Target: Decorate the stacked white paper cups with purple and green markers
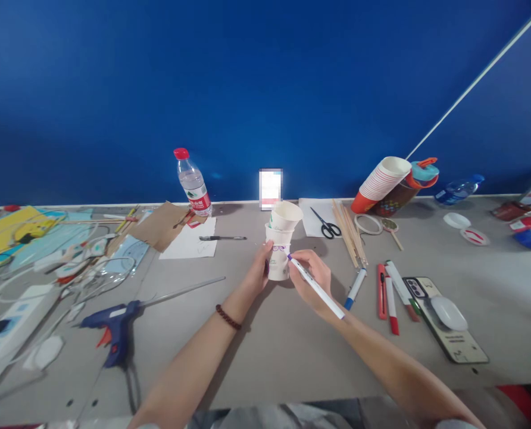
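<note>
"Two things held?"

"Yes. The left hand (257, 269) wraps its grip around stacked paper cups (282, 236); the right hand (317, 270) pinches a white marker (318, 288), its tip close against the cups."

"And beyond the cups?"

"Scissors (323, 224) behind them to the right, a blue glue gun (119, 326) to their left on the tabletop (274, 357)."
</note>
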Tool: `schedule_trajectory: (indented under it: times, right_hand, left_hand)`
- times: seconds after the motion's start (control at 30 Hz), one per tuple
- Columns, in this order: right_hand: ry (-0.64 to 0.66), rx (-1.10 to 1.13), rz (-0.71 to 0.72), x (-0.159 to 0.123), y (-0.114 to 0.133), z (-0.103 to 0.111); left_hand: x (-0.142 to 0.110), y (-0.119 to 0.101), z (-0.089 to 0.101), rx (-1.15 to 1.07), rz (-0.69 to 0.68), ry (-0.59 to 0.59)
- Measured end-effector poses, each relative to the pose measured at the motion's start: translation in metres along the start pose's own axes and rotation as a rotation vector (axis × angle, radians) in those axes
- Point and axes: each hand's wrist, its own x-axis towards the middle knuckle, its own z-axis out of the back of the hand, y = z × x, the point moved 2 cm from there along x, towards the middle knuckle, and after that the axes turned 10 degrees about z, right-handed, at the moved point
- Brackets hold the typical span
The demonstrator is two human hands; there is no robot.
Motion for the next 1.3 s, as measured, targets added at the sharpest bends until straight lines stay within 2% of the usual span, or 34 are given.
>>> schedule_trajectory:
  times: [0.67,0.97,1.3]
  right_hand:
    - [-0.002,-0.003,0.003,0.0022,0.0034,0.0008]
    - [-0.02,0.065,0.088,0.0017,0.0038,0.0001]
    - [-0.001,0.047,0.112,0.0023,0.0084,-0.0002]
  left_hand:
    - [-0.0004,-0.0002,-0.0002,0.019,0.005,0.016]
    - [-0.0005,-0.0008,-0.003,0.029,0.061,0.031]
    - [-0.002,-0.0001,-0.0016,0.07,0.004,0.025]
